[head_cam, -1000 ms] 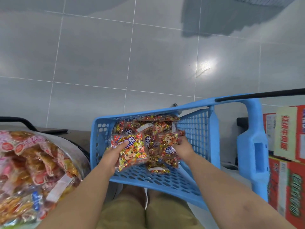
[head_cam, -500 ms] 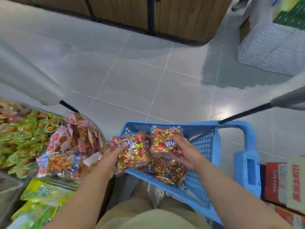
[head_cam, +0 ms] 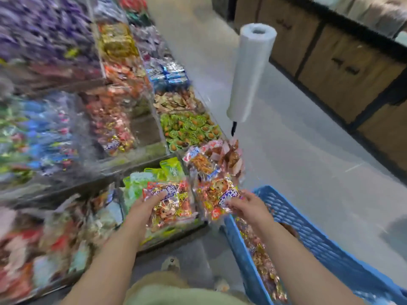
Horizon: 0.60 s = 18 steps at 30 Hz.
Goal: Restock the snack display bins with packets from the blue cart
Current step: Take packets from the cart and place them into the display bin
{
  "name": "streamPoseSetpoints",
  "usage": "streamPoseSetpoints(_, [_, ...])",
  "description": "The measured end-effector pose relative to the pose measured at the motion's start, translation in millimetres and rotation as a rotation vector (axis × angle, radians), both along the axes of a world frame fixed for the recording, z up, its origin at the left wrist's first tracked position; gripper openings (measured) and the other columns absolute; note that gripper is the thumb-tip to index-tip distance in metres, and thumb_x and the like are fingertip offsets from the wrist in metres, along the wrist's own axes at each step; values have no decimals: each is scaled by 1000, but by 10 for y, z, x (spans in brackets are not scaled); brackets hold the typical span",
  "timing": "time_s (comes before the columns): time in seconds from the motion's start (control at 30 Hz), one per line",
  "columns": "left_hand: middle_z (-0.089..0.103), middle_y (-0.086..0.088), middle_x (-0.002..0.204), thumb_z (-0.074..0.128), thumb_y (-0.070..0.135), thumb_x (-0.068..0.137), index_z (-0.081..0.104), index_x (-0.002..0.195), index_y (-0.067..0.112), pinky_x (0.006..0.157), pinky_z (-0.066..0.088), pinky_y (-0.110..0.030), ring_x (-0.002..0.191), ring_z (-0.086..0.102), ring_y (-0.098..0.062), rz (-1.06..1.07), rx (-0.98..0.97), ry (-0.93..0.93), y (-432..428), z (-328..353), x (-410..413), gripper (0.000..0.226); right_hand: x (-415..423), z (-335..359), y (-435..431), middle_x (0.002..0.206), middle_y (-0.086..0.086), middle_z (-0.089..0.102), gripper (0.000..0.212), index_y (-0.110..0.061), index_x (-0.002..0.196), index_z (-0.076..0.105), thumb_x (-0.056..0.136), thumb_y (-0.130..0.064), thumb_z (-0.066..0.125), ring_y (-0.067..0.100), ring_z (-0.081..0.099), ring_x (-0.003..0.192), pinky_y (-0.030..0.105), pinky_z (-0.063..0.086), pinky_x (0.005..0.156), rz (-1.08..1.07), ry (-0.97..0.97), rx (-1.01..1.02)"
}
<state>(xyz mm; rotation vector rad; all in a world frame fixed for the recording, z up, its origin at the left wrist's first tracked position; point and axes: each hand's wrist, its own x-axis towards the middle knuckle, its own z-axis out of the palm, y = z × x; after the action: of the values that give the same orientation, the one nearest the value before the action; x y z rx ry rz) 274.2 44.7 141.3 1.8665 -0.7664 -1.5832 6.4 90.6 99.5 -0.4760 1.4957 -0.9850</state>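
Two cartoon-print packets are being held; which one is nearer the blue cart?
The right-hand packet, pinched by the right hand just beside the blue cart. The left-hand packet, held by the left hand, is over the pale green packets.

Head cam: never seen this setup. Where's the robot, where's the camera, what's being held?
There is no robot here: a person works with bare hands. The one picture comes from a wide-angle camera worn on the head, looking down. The left hand grips a colourful snack packet; the right hand grips a second packet. On the right is the blue cart, with more packets inside. On the left are the display bins, holding snacks such as green packets. A roll of plastic bags stands beside them. Blur hides the labels.
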Motion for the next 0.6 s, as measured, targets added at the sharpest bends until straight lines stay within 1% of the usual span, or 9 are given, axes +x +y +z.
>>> streamPoseSetpoints(0.03, [38, -32, 135, 75, 35, 77, 59, 116, 4, 80, 53, -43, 118, 22, -32, 45, -17, 2, -7, 45, 169, 53, 140, 29, -110, 75, 1, 73, 43, -14, 96, 62, 60, -11, 85, 10, 68, 65, 19, 51, 55, 38, -8, -10])
streamPoseSetpoints(0.07, [41, -34, 132, 74, 35, 77, 59, 117, 4, 72, 53, -42, 112, 43, -54, 83, -32, 3, -20, 77, 342, 53, 283, 63, -223, 76, 2, 73, 50, -15, 99, 63, 55, -14, 87, 11, 68, 65, 20, 52, 55, 77, 3, -6])
streamPoseSetpoints(0.1, [49, -39, 122, 74, 34, 77, 58, 120, 3, 66, 52, -42, 80, 59, -45, 122, -38, 21, -29, 120, 506, 55, 432, 99, -340, 80, 4, 73, 61, -17, 103, 63, 49, -19, 89, 14, 68, 69, 24, 54, 60, 113, 13, -4])
streamPoseSetpoints(0.2, [61, -13, 54, 75, 31, 77, 58, 120, -2, 44, 45, -22, 48, 58, -19, 226, -97, 15, -109, 342, 1017, 57, 921, 204, -746, 103, 14, 67, 73, -18, 116, 56, 53, -28, 90, 28, 66, 93, 45, 53, 87, 239, 210, -24])
streamPoseSetpoints(0.3, [69, -25, 85, 80, 34, 65, 61, 116, 0, 71, 54, -33, 82, 69, -31, 288, -127, 27, -298, 535, 1488, 65, 1423, 382, -1148, 94, 8, 63, 51, -22, 97, 56, 58, -25, 89, 20, 62, 84, 38, 53, 76, 217, 354, -97])
streamPoseSetpoints(0.37, [70, -12, 68, 79, 33, 65, 63, 99, 6, 54, 54, -23, 61, 69, -17, 283, -196, 47, -483, 633, 1784, 47, 1709, 470, -1414, 86, 6, 62, 42, -15, 95, 56, 64, -18, 85, 16, 58, 74, 29, 48, 66, 196, 254, -142])
streamPoseSetpoints(0.4, [71, -7, 68, 79, 33, 67, 63, 95, 8, 51, 51, -21, 57, 66, -13, 281, -230, 61, -585, 686, 1918, 41, 1833, 504, -1543, 91, 6, 65, 45, -9, 102, 58, 66, -18, 83, 19, 60, 79, 32, 49, 72, 177, 155, -143])
streamPoseSetpoints(0.5, [64, -23, 118, 84, 45, 59, 62, 113, 9, 94, 48, -48, 107, 61, -37, 275, -290, 27, -910, 809, 2256, 68, 2117, 646, -1868, 124, 7, 61, 64, -15, 130, 52, 73, -27, 79, 28, 56, 116, 50, 43, 101, 137, 51, -125])
streamPoseSetpoints(0.6, [63, -21, 120, 84, 59, 39, 60, 109, 17, 101, 39, -62, 113, 56, -43, 259, -346, 63, -1193, 962, 2433, 85, 2311, 822, -2152, 123, 4, 60, 55, -19, 131, 51, 82, -34, 71, 22, 59, 108, 42, 52, 85, 207, 234, -259])
